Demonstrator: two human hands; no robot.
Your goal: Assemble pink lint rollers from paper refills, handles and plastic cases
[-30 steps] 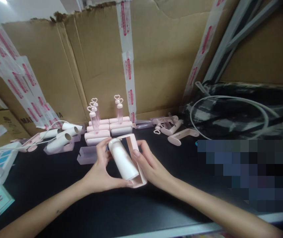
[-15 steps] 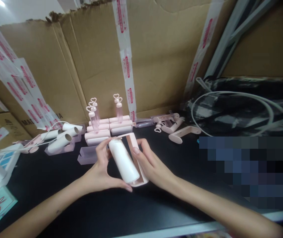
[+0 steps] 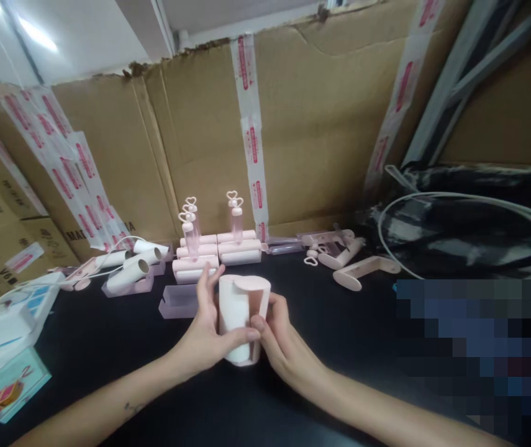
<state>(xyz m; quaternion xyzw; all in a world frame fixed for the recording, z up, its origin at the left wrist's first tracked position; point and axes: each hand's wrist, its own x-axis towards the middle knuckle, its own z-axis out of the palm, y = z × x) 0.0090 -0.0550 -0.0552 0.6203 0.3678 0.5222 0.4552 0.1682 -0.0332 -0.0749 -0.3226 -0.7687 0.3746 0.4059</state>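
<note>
Since the earlier frame the white roll (image 3: 233,310) and its pink cover (image 3: 254,297) had been tipped from a slant to nearly upright, and the camera had lifted to show more of the cardboard wall (image 3: 321,124). Both hands were closed on the piece: the left hand (image 3: 207,332) wrapped the roll from the left with its thumb laid across the lower front, and the right hand (image 3: 280,338) gripped the cover from the right and below. The roll stood just above the black table (image 3: 107,347), held in front of the person near the table's middle, and appeared seated inside the curved cover, so the fitting looked largely done; whether it had fully clicked home could not be told. Behind it stood a stack of finished pink rollers (image 3: 218,251) with heart-topped handles (image 3: 233,208) upright on them, which suggested several were already complete. Still loose were spare white rolls (image 3: 135,264) to the left, an empty translucent pink cover (image 3: 180,301) just beside the left hand, and separate pink handles (image 3: 363,270) to the right, so more pieces seemed left to assemble
</note>
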